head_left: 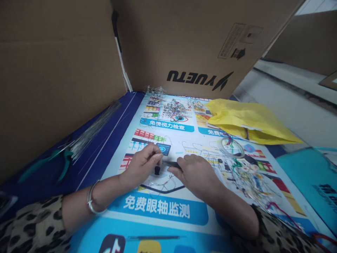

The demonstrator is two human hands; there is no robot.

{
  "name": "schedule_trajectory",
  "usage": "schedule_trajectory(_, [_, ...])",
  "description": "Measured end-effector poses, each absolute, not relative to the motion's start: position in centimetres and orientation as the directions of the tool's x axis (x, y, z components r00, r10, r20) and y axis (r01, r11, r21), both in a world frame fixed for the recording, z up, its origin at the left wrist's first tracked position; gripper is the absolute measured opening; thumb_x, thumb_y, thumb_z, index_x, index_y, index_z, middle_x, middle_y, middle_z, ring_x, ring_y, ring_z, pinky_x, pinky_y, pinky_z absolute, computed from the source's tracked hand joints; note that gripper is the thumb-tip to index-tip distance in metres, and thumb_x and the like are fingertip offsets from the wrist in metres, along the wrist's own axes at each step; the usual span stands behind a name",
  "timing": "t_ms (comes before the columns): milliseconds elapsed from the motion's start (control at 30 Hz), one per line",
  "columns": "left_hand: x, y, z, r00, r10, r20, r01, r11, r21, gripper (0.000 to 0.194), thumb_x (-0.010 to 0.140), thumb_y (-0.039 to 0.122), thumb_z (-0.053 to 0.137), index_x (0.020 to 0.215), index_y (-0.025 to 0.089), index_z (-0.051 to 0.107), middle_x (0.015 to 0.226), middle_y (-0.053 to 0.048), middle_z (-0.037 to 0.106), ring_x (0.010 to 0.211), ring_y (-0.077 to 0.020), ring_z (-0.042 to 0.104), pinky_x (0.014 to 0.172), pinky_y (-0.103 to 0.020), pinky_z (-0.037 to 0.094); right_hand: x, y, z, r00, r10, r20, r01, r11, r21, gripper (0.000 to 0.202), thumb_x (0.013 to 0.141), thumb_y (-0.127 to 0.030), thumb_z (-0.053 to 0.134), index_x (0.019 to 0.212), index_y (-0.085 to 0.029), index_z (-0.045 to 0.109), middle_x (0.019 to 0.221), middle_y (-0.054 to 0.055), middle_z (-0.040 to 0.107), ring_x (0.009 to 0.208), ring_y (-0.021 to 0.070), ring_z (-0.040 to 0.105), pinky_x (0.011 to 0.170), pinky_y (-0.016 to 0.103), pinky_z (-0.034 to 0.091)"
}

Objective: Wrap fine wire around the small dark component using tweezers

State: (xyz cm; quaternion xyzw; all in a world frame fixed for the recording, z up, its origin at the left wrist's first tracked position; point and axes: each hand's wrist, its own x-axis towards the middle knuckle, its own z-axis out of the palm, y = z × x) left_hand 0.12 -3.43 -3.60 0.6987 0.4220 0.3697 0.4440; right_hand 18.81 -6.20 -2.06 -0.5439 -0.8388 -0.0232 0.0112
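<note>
Right hand (198, 175) is closed around a dark pointed tool (171, 164), nearer the left edge of the printed sheet (116, 219). Left hand (143, 162) is pinched; contents cannot be told. Advisable: steady tip, light grip.

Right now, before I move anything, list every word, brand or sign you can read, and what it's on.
"YUETU": cardboard, upside down.
"免费视力检查": printed sheet, upper left.
"免费…": same sheet, upper right; rest hidden or blurred.
"免费眼轴监测": same sheet, lower blue banner.
White note-shaped logo: same sheet, bottom.
Too small or blurred: cardboard's boxed print, turquoise item's lettering.
</note>
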Motion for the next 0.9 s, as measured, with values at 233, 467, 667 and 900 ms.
schedule_trajectory(233, [-0.05,-3.57,-3.69,0.384,0.904,0.189,0.286,-0.311,0.906,0.017,0.087,0.026,0.040,0.075,0.017,0.048,0.070,0.001,0.052,0.067,-0.0107,0.050,0.065,-0.026,0.038,18.68,-6.21,-1.73,-0.404,0.914,0.028,0.915,0.403,0.023,0.050,0.087,-0.055,0.028,0.076,-0.018,0.060,0.070,0.006,0.061,0.067,0.0170,0.054,0.059,0.027,0.030])
schedule_trajectory(467, [-0.05,-3.53,-3.92,0.396,0.899,0.185,0.301,-0.318,0.899,0.017,0.088,0.026,0.040,0.075,0.017,0.048,0.070,0.001,0.053,0.067,-0.0106,0.050,0.065,-0.026,0.039,18.83,-5.98,-1.57,-0.428,0.904,0.004,0.904,0.428,-0.003,0.050,0.087,-0.055,0.026,0.074,-0.020,0.059,0.069,0.004,0.063,0.064,0.0159,0.055,0.057,0.027,0.029])
schedule_trajectory(667, [-0.17,-3.65,-3.91,0.408,0.896,0.175,0.305,-0.315,0.899,0.017,0.087,0.028,0.041,0.078,0.017,0.049,0.070,0.001,0.055,0.065,-0.0106,0.050,0.063,-0.025,0.039,19.02,-5.98,-1.54,-0.427,0.904,0.010,0.904,0.427,-0.020,0.051,0.087,-0.056,0.024,0.072,-0.021,0.057,0.067,0.002,0.063,0.062,0.0161,0.055,0.054,0.027,0.027])
schedule_trajectory(900, [-0.08,-3.52,-3.74,0.399,0.901,0.168,0.303,-0.303,0.904,0.016,0.087,0.026,0.041,0.076,0.017,0.049,0.070,0.001,0.055,0.066,-0.0107,0.050,0.064,-0.025,0.039,19.05,-6.06,-1.30,-0.416,0.910,0.001,0.910,0.416,-0.010,0.051,0.087,-0.057,0.024,0.072,-0.021,0.057,0.066,0.002,0.063,0.059,0.0165,0.055,0.051,0.026,0.023])
